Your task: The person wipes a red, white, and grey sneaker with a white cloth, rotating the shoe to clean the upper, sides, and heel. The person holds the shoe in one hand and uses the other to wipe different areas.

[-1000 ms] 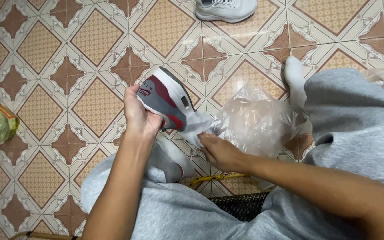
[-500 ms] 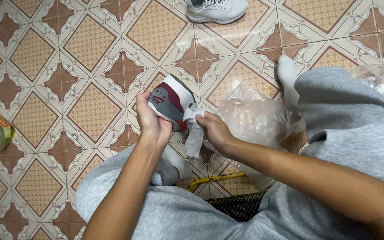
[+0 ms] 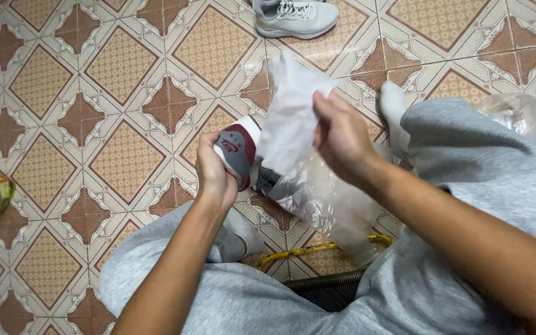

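A white, grey and dark-red leather sneaker (image 3: 238, 151) is seen at the centre, and a plain white crumpled cloth (image 3: 290, 118) at its 2 o'clock. Tan and brown diamond-patterned floor tiles (image 3: 125, 161) are laid beneath. A pale grey laced sneaker (image 3: 296, 17) is shown at 12 o'clock, and light grey trousers (image 3: 466, 161) at 4 o'clock.

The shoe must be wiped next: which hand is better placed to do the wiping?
The right hand, probably. It already pinches the white wipe, raised just above the shoe. The left hand is wrapped around the shoe and holds it steady, so it is not free.
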